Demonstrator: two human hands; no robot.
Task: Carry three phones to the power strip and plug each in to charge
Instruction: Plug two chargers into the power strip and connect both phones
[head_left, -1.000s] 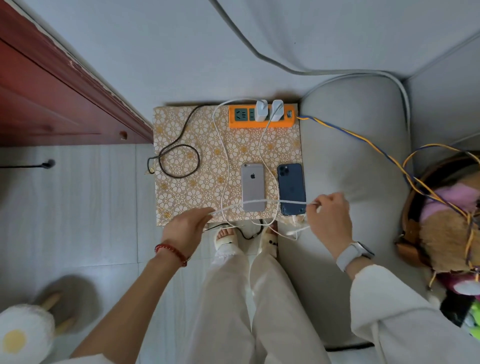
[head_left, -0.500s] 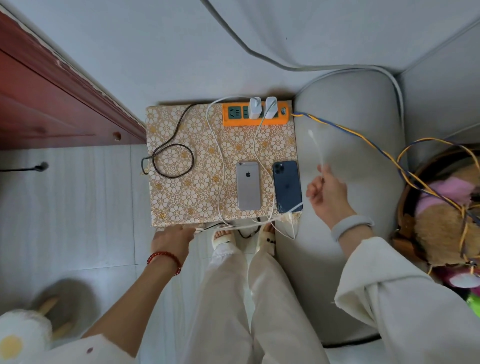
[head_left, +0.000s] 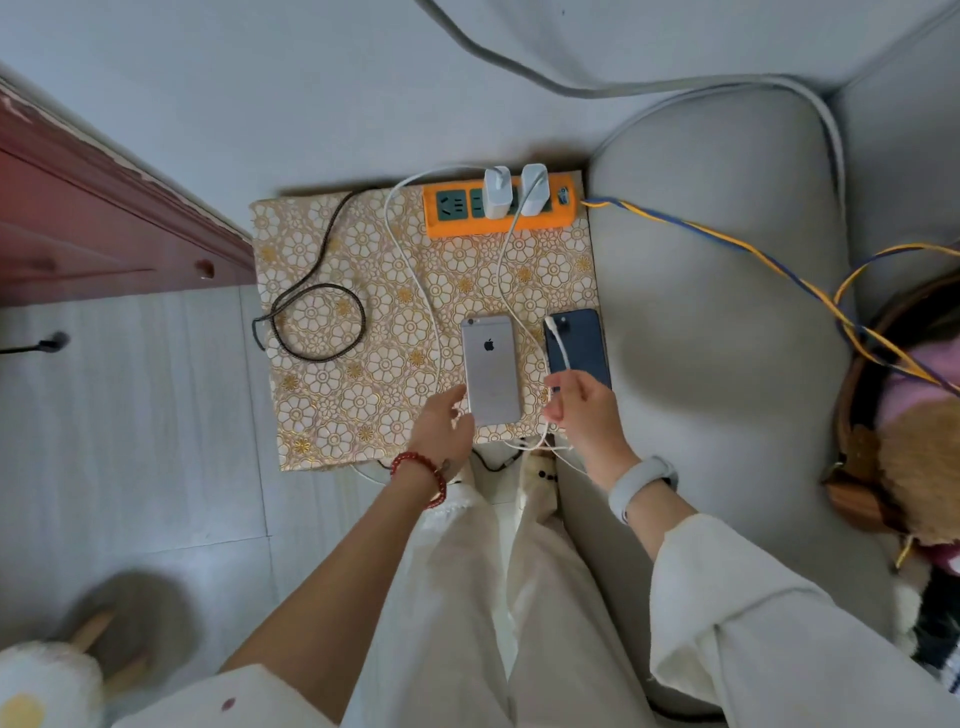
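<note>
Silver phone (head_left: 491, 370) lies face down on the patterned mat (head_left: 332, 415), just beside the dark phone (head_left: 584, 345), both below the orange power strip (head_left: 498, 210). It looks rigid, slick and light, so I'd take it by its long edges. My left hand (head_left: 441, 434) touches its lower corner, fingers loose; my right hand (head_left: 584, 410) pinches the limp white cable (head_left: 560, 340).
</note>
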